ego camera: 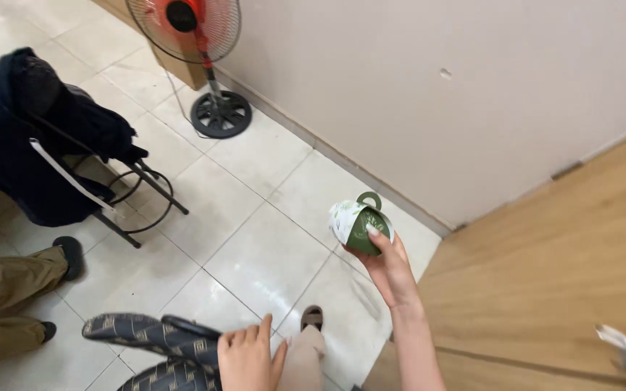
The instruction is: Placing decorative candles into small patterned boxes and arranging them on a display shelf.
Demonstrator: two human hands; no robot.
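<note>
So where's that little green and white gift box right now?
In the head view, the gift box sits in the right hand, held out above the tiled floor, between the wall and the wooden table.

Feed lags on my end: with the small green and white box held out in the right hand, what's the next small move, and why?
Probably bring the green and white box toward the wooden surface at the right and set it down. The right hand holds it by the fingertips over bare floor tiles, while the left hand rests low on the patterned fabric, offering no support.
</note>
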